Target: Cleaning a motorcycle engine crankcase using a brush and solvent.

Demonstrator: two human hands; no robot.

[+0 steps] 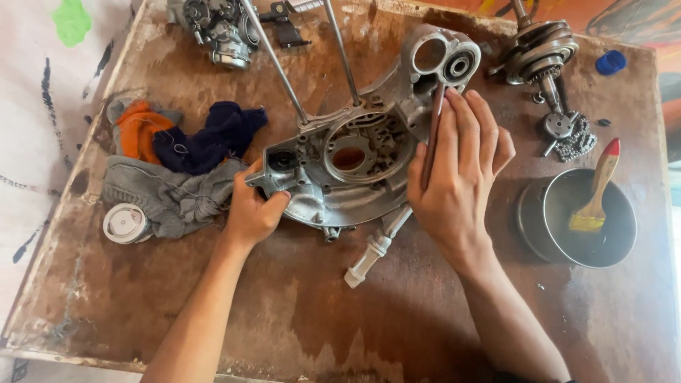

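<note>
Left hand [252, 209]: fingers curled, thumb on top, clamped on the near-left edge of the engine casing [347, 167]; forearm runs in from below the casing. Right hand [457, 174]: palm down over the casing's right side, fingers extended together, pressing a slim rod [431, 138]; wrist slightly bent.

A mechanic's workshop is shown: a stained, oil-darkened worktop [213, 298] is strewn with an engine casing [355, 159], a crankshaft [543, 53] at the far right corner, greasy rags [170, 170] near the left edge, and a brush [599, 188] in a pot [539, 220].
</note>
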